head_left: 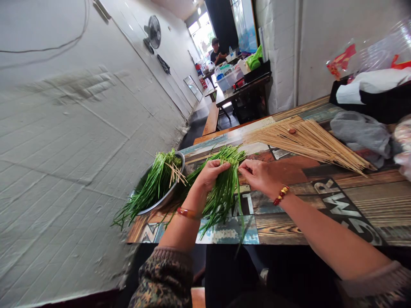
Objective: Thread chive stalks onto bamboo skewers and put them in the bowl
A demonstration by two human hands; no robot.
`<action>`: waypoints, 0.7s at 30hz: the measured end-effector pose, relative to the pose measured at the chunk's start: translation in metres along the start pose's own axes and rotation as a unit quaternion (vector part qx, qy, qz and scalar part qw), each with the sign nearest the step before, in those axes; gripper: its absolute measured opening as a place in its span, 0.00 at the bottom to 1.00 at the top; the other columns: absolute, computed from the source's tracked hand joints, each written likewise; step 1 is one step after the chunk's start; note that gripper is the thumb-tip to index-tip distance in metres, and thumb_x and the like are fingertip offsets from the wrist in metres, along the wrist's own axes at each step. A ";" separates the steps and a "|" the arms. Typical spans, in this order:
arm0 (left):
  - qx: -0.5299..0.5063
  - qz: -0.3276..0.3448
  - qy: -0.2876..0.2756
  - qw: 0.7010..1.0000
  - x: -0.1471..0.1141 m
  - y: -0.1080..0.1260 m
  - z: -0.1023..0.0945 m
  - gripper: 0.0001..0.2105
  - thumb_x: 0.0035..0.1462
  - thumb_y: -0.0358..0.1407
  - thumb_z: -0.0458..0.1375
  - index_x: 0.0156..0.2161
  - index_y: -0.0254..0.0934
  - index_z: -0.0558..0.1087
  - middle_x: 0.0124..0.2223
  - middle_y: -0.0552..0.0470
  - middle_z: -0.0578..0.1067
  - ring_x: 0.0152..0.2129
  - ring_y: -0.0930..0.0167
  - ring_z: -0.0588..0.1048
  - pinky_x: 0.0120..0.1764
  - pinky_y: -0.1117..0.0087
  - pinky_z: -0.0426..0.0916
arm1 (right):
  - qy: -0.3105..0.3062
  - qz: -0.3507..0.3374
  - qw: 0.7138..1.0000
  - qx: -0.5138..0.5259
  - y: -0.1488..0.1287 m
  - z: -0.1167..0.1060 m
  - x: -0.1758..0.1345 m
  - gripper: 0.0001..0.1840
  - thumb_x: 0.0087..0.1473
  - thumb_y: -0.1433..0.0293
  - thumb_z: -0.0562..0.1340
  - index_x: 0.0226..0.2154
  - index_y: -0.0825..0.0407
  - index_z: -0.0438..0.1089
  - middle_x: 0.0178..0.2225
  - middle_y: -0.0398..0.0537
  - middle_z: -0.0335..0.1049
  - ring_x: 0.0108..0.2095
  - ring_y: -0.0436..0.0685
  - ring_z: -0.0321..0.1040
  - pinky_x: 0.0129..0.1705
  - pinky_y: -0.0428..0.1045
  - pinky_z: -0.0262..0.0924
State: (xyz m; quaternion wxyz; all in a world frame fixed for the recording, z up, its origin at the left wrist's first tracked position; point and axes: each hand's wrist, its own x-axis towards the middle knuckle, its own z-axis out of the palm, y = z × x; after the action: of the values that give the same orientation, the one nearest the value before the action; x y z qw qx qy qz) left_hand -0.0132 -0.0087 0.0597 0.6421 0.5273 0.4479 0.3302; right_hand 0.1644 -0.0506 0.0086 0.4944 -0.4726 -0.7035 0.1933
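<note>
Above the middle of the table, my left hand (212, 172) is closed round a bundle of green chives (221, 192), its pale cut ends up and the long leaves hanging toward me. My right hand (258, 174) pinches at the bundle's right edge, beside a strand that dangles down. What sits between those fingertips is too small to make out. More loose chives (229, 151) lie on the table just behind my hands. To the left, a metal bowl (163, 202) holds more chives (149, 184), with several short wooden sticks (175, 173) showing at their cut ends.
A spread pile of bamboo skewers (316, 143) lies on the patterned table (282, 224) at right, a small brown object (292, 131) on top. Grey plastic bags (361, 132) and a black box (369, 100) stand farther right. A white wall borders the left. A person (216, 52) sits far back.
</note>
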 end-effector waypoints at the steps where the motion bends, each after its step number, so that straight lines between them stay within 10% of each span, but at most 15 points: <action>1: 0.001 0.000 0.001 1.000 0.000 0.000 0.001 0.12 0.40 0.37 0.69 0.25 0.31 0.73 0.22 0.54 0.74 0.17 0.77 0.70 0.23 0.76 0.64 | 0.000 0.002 1.000 -0.001 -0.001 0.000 0.000 0.08 0.55 0.73 0.57 0.27 0.54 0.69 0.26 0.47 0.72 0.27 0.53 0.67 0.31 0.46 0.55; 21: 0.024 0.047 0.004 0.999 0.000 -0.005 -0.009 0.12 0.45 0.41 0.66 0.28 0.32 0.73 0.23 0.57 0.70 0.18 0.81 0.65 0.24 0.79 0.59 | -0.009 0.030 0.999 0.021 0.006 0.001 0.003 0.07 0.53 0.72 0.58 0.26 0.53 0.70 0.25 0.45 0.72 0.26 0.51 0.67 0.29 0.45 0.55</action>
State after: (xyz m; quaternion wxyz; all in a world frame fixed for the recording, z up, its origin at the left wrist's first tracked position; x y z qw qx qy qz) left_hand -0.0221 -0.0063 0.0545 0.6115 0.5617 0.4328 0.3511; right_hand 0.1659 -0.0451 0.0052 0.4921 -0.4813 -0.6889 0.2271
